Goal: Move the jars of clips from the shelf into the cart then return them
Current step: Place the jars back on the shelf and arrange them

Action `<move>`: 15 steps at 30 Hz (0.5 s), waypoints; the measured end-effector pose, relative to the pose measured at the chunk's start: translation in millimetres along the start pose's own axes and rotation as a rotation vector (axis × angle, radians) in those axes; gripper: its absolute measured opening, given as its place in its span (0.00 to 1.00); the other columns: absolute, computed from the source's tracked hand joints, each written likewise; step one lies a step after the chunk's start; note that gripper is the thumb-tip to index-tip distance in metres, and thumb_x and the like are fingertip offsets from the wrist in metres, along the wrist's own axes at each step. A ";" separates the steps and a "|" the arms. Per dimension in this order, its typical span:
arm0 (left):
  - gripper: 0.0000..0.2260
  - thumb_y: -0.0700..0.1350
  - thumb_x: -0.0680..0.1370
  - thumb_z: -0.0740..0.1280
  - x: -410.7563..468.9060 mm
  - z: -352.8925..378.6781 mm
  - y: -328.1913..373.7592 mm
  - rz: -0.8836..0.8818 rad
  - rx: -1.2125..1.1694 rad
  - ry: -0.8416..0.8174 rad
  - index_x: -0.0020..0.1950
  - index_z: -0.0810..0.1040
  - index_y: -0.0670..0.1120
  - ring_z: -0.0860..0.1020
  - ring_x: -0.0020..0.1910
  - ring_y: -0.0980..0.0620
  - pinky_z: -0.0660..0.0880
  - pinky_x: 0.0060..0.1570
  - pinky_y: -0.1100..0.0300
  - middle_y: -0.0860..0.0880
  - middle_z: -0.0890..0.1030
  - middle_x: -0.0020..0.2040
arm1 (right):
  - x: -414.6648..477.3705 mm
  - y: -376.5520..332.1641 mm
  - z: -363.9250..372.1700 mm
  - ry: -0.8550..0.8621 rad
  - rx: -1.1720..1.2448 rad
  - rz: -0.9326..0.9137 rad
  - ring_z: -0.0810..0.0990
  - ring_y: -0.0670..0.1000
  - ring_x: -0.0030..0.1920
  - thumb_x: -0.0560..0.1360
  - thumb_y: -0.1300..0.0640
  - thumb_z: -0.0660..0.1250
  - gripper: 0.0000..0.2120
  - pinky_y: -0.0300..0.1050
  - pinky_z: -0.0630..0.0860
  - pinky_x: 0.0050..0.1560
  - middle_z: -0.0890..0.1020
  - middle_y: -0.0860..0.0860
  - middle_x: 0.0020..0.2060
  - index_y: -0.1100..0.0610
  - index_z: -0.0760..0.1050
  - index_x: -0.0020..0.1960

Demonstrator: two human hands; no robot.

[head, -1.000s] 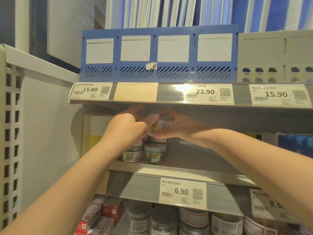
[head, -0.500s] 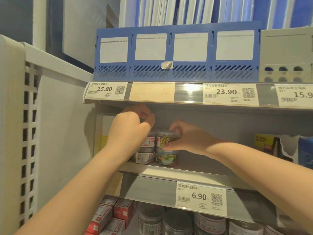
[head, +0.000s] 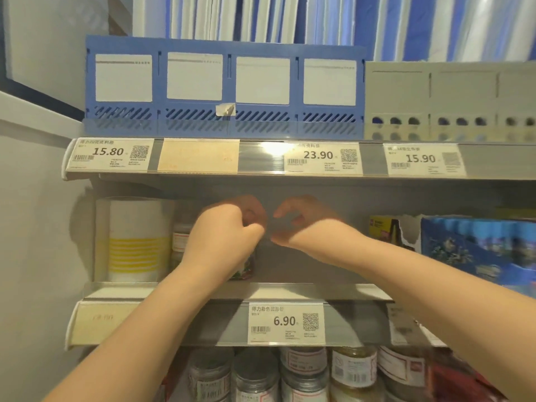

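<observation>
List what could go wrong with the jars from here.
1. The left hand hides most of the small clear plastic jars of clips, which look stacked; a bump could topple them.
2. That hand and the right hand are blurred, so they are likely moving fast; a wrist could sweep the jar of coloured clips off the grey metal shelf.

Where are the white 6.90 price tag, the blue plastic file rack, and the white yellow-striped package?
White 6.90 price tag (head: 285, 322): head view, centre, on the price.
Blue plastic file rack (head: 229, 82): head view, middle divider.
White yellow-striped package (head: 136, 249): head view, yellow band.
</observation>
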State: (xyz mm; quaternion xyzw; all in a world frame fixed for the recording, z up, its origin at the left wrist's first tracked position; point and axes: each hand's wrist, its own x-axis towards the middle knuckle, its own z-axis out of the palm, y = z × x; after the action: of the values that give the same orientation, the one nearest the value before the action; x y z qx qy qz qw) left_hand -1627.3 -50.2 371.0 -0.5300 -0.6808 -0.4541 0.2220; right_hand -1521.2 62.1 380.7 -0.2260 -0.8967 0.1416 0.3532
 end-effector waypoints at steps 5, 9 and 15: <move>0.05 0.45 0.74 0.64 -18.1 18.7 49.6 0.078 -0.116 -0.074 0.45 0.80 0.52 0.77 0.44 0.54 0.70 0.43 0.61 0.55 0.80 0.40 | -69.7 4.4 -47.9 0.074 -0.093 -0.014 0.73 0.43 0.54 0.74 0.51 0.67 0.12 0.37 0.67 0.51 0.77 0.44 0.53 0.48 0.73 0.56; 0.05 0.47 0.75 0.64 -47.0 33.3 119.3 0.247 -0.159 -0.163 0.45 0.78 0.50 0.76 0.45 0.53 0.71 0.46 0.58 0.54 0.81 0.42 | -136.5 11.1 -93.5 0.148 -0.158 0.051 0.75 0.45 0.48 0.72 0.54 0.66 0.05 0.39 0.69 0.46 0.78 0.44 0.45 0.49 0.72 0.48; 0.07 0.50 0.76 0.64 -124.8 57.1 238.9 0.394 -0.297 -0.288 0.47 0.78 0.48 0.77 0.46 0.52 0.70 0.48 0.56 0.52 0.81 0.44 | -274.2 30.4 -170.5 0.200 -0.147 0.290 0.78 0.46 0.44 0.72 0.56 0.68 0.04 0.41 0.74 0.44 0.80 0.45 0.40 0.53 0.76 0.47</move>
State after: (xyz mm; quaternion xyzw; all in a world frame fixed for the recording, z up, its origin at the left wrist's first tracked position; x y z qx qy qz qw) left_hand -1354.1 -60.2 336.8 -0.7380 -0.5150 -0.4172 0.1269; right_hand -1215.2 -34.2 333.1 -0.3908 -0.8231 0.1018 0.3992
